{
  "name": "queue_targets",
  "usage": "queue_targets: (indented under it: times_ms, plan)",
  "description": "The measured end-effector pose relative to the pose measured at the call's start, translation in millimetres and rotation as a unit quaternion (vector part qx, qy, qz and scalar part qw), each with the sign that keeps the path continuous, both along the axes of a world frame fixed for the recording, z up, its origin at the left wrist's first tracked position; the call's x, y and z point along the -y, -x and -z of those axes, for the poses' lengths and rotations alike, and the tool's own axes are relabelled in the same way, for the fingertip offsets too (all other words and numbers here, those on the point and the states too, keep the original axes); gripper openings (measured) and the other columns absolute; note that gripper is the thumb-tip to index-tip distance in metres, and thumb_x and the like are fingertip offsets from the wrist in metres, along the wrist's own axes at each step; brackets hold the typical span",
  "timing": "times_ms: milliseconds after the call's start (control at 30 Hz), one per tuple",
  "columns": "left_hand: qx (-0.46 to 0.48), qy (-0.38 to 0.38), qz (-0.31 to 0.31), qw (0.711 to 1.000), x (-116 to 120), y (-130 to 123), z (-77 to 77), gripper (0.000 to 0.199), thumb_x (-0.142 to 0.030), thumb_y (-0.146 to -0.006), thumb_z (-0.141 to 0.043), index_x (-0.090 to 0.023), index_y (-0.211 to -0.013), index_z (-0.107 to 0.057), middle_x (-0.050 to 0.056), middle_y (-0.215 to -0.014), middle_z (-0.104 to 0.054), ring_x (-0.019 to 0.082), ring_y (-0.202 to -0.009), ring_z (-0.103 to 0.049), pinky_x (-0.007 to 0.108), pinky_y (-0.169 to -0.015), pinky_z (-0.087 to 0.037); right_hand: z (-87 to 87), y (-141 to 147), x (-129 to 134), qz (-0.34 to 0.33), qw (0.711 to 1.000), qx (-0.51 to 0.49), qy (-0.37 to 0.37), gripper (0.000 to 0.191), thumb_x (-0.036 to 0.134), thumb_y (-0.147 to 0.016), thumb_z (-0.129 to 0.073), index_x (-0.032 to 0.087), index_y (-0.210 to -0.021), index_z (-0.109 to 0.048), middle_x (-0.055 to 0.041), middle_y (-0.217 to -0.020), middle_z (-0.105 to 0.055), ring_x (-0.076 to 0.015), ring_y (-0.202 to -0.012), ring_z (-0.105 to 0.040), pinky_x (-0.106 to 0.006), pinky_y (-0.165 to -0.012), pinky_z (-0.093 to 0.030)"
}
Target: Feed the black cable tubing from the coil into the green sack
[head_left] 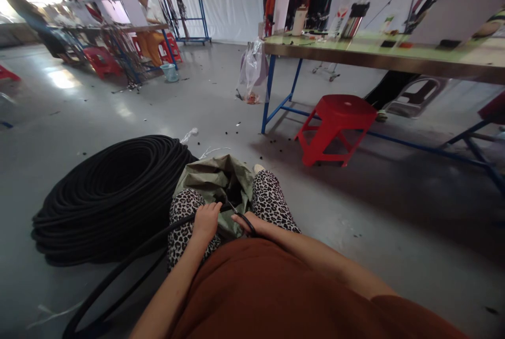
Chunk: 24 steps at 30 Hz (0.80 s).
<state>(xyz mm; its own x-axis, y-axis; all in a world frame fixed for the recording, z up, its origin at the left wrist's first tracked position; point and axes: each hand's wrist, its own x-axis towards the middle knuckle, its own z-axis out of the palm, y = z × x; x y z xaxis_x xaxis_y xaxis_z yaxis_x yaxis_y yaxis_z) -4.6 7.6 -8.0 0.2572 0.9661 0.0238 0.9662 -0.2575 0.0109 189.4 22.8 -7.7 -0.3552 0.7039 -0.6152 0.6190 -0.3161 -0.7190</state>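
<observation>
A thick black rope (153, 237) runs from the lower left into my left hand (206, 221), whose fingers are wrapped round it near its end. My right hand (251, 223) grips scissors (249, 222) with black handles. The metal blades point up and left, close to the rope's end; whether they touch it I cannot tell. Between my knees stands an open olive-green sack (213, 171), dark inside, just beyond both hands. On the floor to the left lies a large coil of black rope (79, 207).
A red plastic stool (335, 126) stands at the right by a blue-legged worktable (355, 55). A clear plastic bag (252, 68) hangs at its corner. Further left are a light-blue bucket (169, 72), a seated person (148, 18) and a standing person (29, 16). Small black scraps dot the floor.
</observation>
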Motion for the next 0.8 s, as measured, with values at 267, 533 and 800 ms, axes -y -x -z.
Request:
queue_targets:
  times_ms: [267,533,800]
  plan:
    - [-0.012,0.005,-0.006,1.000,0.3,-0.5,-2.8,0.040,-0.013,-0.093,-0.040,-0.018,-0.126,-0.063,0.012,-0.113,-0.071,0.024,-0.101,-0.064,0.040,-0.087,-0.045,0.6,-1.7,-0.7,-0.006,1.000,0.004,-0.005,0.049,0.040,-0.100,-0.050,0.016,-0.057,-0.056,0.0007,-0.046,-0.048,-0.0125,-0.050,-0.048,-0.023,-0.054,-0.039]
    - [-0.012,-0.002,-0.015,1.000,1.0,-1.5,-4.0,0.040,-0.015,-0.095,-0.038,-0.016,-0.127,-0.061,0.013,-0.113,-0.071,0.025,-0.101,-0.064,0.040,-0.087,-0.046,6.6,-1.1,-0.9,0.062,0.996,-0.019,0.059,0.053,0.050,-0.100,-0.048,0.018,-0.058,-0.050,0.0017,-0.045,-0.046,-0.0109,-0.041,-0.044,-0.023,-0.045,-0.037]
    - [0.033,-0.052,-0.048,0.997,1.1,-1.8,0.1,0.036,-0.012,-0.092,-0.040,-0.010,-0.119,-0.064,0.016,-0.126,-0.066,0.025,-0.111,-0.062,0.037,-0.095,-0.047,13.3,-5.6,1.6,0.088,0.980,-0.117,0.136,0.058,0.064,-0.098,-0.040,0.015,-0.074,-0.056,-0.0001,-0.052,-0.054,-0.0109,-0.043,-0.050,-0.020,-0.044,-0.039]
